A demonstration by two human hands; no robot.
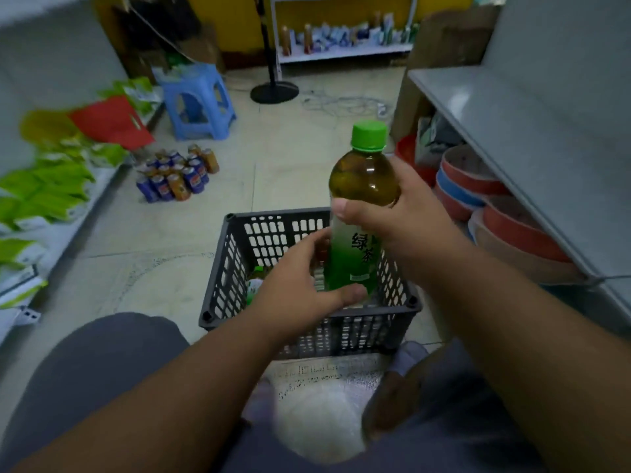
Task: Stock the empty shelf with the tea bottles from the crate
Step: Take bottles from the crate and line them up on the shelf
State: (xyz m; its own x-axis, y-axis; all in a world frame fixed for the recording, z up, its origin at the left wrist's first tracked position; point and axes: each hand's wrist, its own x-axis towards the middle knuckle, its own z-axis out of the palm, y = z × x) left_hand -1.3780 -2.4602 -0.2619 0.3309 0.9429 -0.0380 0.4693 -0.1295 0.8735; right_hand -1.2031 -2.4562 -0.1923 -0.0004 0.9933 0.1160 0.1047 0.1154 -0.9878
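Observation:
A green tea bottle (362,186) with a green cap and a green-and-white label is held upright over the dark plastic crate (222,268) on the floor. My right hand (403,213) grips it around the middle. My left hand (293,291) cups its lower end, thumb across the base. Another tea bottle (256,279) lies inside the crate at the left, partly hidden by my left hand. The grey empty shelf (532,138) runs along the right side, above and to the right of the bottle.
Red and blue basins (478,186) are stacked under the shelf. Several drink cans (177,174) stand on the floor ahead left, behind them a blue stool (198,100) and a fan base (274,91). Green packets (44,189) fill a left shelf. My knees flank the crate.

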